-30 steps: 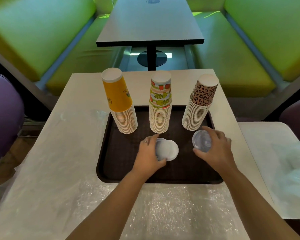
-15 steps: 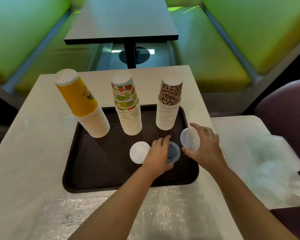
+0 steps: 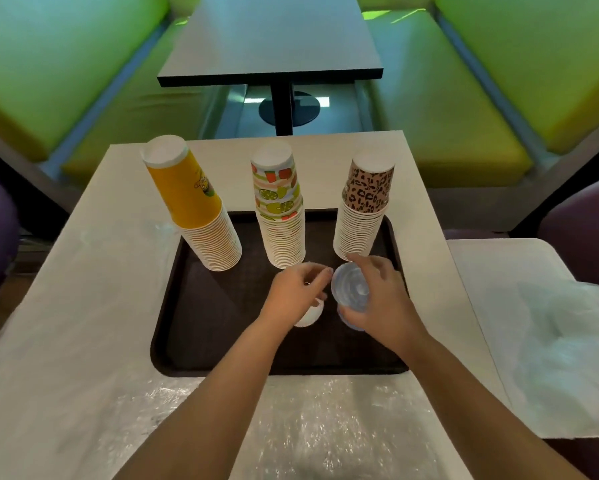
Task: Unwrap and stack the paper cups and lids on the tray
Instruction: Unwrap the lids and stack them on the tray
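The left hand (image 3: 296,289) has moved over the round white lid (image 3: 308,315), seemingly pinching it; the right hand (image 3: 377,299) grips clear ribbed lids (image 3: 350,289).

White lid (image 3: 308,315) at frame centre mostly hidden under left hand (image 3: 296,294). Right hand (image 3: 382,299) covers part of clear lids (image 3: 350,289); count unreadable. Both forearms cut off at bottom edge.

Three upside-down cup stacks (image 3: 284,216) on tray (image 3: 201,320); lids (image 3: 350,289) apparently clear.
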